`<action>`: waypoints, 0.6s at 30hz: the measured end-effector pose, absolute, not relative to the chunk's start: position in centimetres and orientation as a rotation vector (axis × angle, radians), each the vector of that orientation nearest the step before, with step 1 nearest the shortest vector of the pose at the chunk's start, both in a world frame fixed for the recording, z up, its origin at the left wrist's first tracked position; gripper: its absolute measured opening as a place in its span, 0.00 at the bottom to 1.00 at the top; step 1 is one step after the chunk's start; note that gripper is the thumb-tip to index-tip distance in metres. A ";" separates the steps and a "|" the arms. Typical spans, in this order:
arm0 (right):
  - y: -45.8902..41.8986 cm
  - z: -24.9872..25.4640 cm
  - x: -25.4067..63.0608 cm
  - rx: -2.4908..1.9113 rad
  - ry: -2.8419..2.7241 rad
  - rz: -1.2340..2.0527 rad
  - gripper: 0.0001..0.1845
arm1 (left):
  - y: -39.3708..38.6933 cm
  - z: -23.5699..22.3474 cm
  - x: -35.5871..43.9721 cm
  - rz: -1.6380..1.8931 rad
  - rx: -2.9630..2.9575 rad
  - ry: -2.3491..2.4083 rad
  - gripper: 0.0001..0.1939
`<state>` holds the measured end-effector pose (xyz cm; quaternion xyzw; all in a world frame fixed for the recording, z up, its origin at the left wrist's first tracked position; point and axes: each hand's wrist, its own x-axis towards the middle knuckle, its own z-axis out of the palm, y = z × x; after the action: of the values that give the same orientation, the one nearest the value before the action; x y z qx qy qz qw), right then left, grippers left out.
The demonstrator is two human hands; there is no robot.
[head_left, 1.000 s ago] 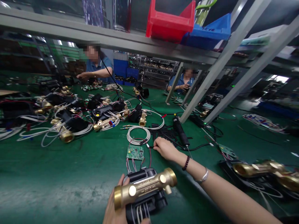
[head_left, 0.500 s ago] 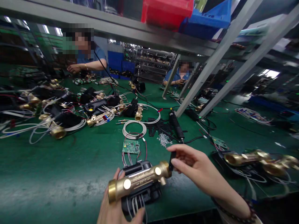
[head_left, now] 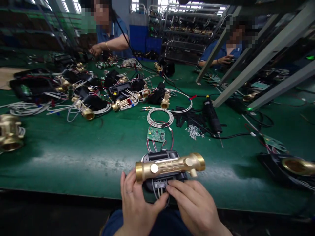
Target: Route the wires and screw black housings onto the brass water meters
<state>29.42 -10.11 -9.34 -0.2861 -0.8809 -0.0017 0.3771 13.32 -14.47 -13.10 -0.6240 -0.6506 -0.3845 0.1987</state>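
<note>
A brass meter body lies across a black plastic housing near the table's front edge. My left hand grips the left end of the brass body, its fingers behind and its thumb by the cables. White cables come out of the housing's near side. Across them sits a small strip, grey in the glare. My right hand is closed, its fingertips pinching the strip's right end; they partly hide it. Wires join the housing to a green circuit board lying behind it.
A coil of white cable, loose screws, black plastic strips and an electric screwdriver lie beyond. Brass and black assemblies crowd the left. Metal posts stand right. Two co-workers sit across the table.
My right hand has moved from the brass body's right end down to the cables, bringing the small black strip. The brass body is turned more level. The view has tilted down and shifted left.
</note>
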 end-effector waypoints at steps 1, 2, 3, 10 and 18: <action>-10.2 -9.2 29.5 -0.753 -2.272 -0.021 0.13 | -14.6 -13.1 13.4 -1.128 -1.731 -1.803 0.23; -10.3 -9.0 29.5 -0.771 -2.286 -0.035 0.14 | -14.6 -13.1 13.5 -1.182 -1.725 -1.782 0.20; -10.4 -8.8 29.5 -0.785 -2.295 -0.046 0.15 | -14.7 -13.0 13.6 -1.231 -1.729 -1.759 0.17; -10.6 -8.0 28.8 -0.903 -2.282 -0.082 0.14 | -14.7 -12.2 14.4 -1.377 -1.788 -1.685 0.04; -10.1 -6.2 29.5 -0.757 -2.293 0.038 0.15 | -13.9 -13.0 13.0 -1.254 -1.903 -1.485 0.05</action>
<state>29.46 -10.13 -6.21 -0.2930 -0.8875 0.0146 0.3553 12.97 -13.93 -12.99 -0.6842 -0.5338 -0.4508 0.2090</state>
